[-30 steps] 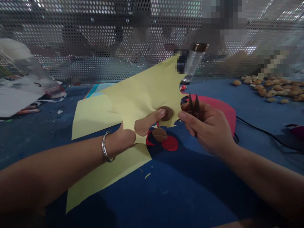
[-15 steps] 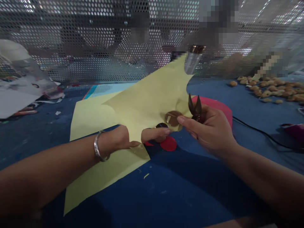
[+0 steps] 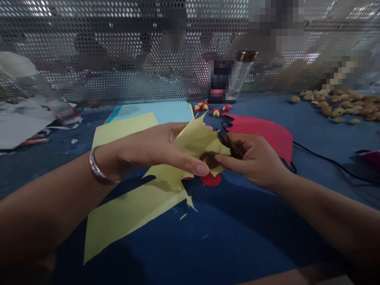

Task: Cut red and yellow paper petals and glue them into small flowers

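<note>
A cut-edged yellow paper [image 3: 194,136] is bent up between my two hands above the table. My left hand [image 3: 162,148] is wrapped around it, thumb in front and fingers behind. My right hand [image 3: 258,158] holds dark scissors [image 3: 230,142] tucked in its fingers, while its thumb presses a brown round disc [image 3: 210,160] against the paper's lower part. Below the disc, a red paper circle [image 3: 211,180] lies on the table. More yellow paper [image 3: 124,219] lies flat under my left arm.
Blue paper [image 3: 166,111] and pink-red paper [image 3: 264,132] lie behind my hands. Small red-and-yellow paper pieces [image 3: 216,113] sit near the perforated metal screen [image 3: 133,75]. Brown shells [image 3: 344,105] are piled at right, near a black cable [image 3: 332,164]. White paper [image 3: 20,122] is at left.
My left hand has moved up and closed around the yellow paper, which is now folded smaller and lower. The scissors have turned in my right hand; the disc stays under its thumb.
</note>
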The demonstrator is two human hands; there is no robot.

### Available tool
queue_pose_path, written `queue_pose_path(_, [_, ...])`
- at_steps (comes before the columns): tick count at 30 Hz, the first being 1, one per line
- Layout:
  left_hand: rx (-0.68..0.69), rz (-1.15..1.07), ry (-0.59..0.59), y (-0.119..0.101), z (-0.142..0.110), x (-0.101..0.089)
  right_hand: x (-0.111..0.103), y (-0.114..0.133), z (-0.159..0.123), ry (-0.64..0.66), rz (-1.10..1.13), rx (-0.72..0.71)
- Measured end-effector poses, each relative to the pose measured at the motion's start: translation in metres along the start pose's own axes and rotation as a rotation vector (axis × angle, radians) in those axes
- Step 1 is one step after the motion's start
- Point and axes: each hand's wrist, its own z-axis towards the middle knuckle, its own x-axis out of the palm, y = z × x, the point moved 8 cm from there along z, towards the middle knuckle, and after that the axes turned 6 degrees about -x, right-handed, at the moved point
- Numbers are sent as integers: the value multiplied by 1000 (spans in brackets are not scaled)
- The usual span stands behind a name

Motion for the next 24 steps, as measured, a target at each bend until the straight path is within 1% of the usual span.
queue_pose_path(3, [43, 20, -148, 6, 6, 0, 9, -1, 0, 113, 6, -6])
queue_pose_path(5, [29, -54, -241, 15, 8, -3, 9, -1, 0, 118, -17, -16])
queue_pose_path(7, [-1, -132, -294, 25, 9, -4, 6, -1, 1, 104, -44, -31])
queue_pose_path(8, [-12, -182, -314, 29, 9, -4, 4, 0, 1, 86, -59, -38])
queue_pose_path(10, [-8, -307, -365, 34, 8, -5, -4, 1, 3, 9, -77, -52])
queue_pose_path(12, [28, -443, -421, 36, 8, -6, -13, 0, 3, -99, -61, -54])
queue_pose_path(14, [75, -554, -473, 35, 7, -7, -20, -4, 2, -178, -9, -43])
queue_pose_path(16, [111, -644, -499, 32, 7, -5, -20, -9, 0, -198, 38, -18])
queue_pose_path(19, [153, -742, -532, 28, 5, -3, -14, -14, -2, -187, 77, 13])
queue_pose_path(22, [174, -784, -579, 26, 0, -3, -4, -11, -5, -135, 109, 11])
queue_pose_path(24, [183, -790, -568, 24, -1, -2, 4, -6, -7, -86, 132, 7])
